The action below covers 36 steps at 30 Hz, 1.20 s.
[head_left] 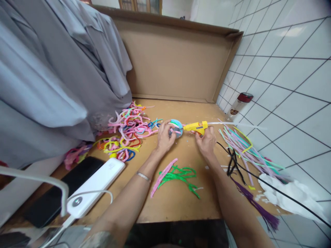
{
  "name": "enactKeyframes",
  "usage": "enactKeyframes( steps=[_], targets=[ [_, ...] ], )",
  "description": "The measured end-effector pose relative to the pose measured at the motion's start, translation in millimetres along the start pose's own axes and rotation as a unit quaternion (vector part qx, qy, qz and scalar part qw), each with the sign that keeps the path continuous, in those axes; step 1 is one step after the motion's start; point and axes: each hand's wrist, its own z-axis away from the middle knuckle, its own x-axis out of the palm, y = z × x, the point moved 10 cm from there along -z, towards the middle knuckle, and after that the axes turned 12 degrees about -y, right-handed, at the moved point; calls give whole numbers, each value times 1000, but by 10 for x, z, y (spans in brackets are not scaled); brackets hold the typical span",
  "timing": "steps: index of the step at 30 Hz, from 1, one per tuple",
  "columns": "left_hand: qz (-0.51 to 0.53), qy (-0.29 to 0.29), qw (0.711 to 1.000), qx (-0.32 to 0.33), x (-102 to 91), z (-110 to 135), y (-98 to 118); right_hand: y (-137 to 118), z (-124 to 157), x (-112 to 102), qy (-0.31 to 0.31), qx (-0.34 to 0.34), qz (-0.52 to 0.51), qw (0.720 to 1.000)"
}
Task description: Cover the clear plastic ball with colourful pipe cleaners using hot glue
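Head: lidded jar (237,106), loaded glue gun (198,127)

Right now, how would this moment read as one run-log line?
left hand: holds blue ring | right hand: holds glue gun | nozzle: at ring's edge, contact unclear | nearer camera: green stems, pink stem

Blue ring (179,133): left portion was covered by the left hand (164,137). Yellow glue gun (199,127): grip was mostly concealed by the right hand (207,140); whether its tip touched the blue ring could not be told. Clear stick (219,123): rear end was blurred. Jar (238,106): label was too small to read. Black slab (86,168): was partly covered by the white power bank (103,181). Grey cloth (64,69): was cut off at left and top.
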Motion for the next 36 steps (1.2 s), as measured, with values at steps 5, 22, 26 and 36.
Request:
enactKeyframes(
  steps=[5, 22, 26, 36],
  targets=[
    [0, -2, 1000, -2, 0, 0, 5, 3, 8, -3, 6, -4, 6, 1000],
    [2, -4, 1000, -8, 3, -8, -6, 21, 10, 1, 9, -4, 3, 1000],
    [3, -4, 1000, -1, -1, -6, 8, 29, 3, -3, 6, -3, 3, 1000],
    [-11, -15, 1000, -11, -1, -10, 23, 8, 30, -23, 21, -10, -2, 1000]
  ],
)
